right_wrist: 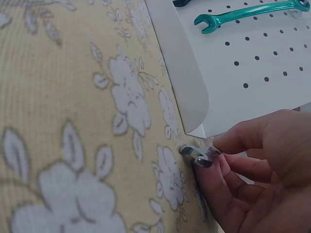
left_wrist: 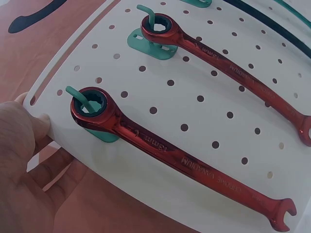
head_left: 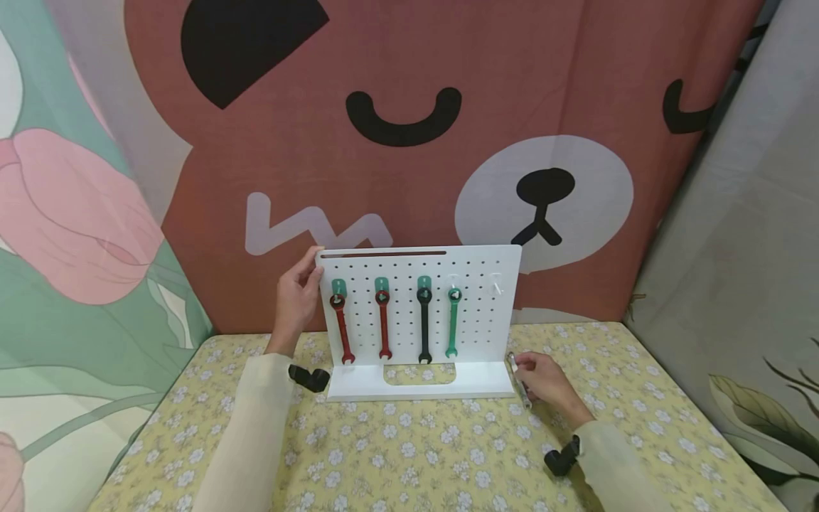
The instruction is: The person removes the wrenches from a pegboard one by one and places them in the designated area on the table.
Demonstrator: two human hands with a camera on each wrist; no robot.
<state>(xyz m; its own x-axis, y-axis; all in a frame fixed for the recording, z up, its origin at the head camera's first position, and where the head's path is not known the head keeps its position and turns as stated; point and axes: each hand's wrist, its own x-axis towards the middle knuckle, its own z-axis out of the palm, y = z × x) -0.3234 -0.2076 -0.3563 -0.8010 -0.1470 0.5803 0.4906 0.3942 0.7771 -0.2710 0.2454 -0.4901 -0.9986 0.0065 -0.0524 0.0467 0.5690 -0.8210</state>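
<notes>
A white pegboard stand (head_left: pixel 476 320) stands upright on the table. My left hand (head_left: pixel 298 295) grips its upper left corner; in the left wrist view the thumb of that hand (left_wrist: pixel 24 160) lies at the board's edge with fingers behind. On hooks hang two red combination wrenches (head_left: pixel 343 331) (left_wrist: pixel 184 160), a black wrench (head_left: pixel 425 327) and a green wrench (head_left: pixel 453 323) (right_wrist: pixel 252 13). My right hand (head_left: pixel 544 377) pinches a silver wrench (head_left: pixel 520 380) beside the stand's right end. In the right wrist view only the end of that wrench (right_wrist: pixel 201 154) shows, between thumb and fingers.
A clear hook (head_left: pixel 496 284) sits at the board's upper right. The stand's flat base (head_left: pixel 358 384) has a cut-out in its middle. Yellow flowered cloth (head_left: pixel 409 455) covers the table. Behind hangs a brown printed curtain (head_left: pixel 409 185); a grey curtain (head_left: pixel 723 284) hangs at the right.
</notes>
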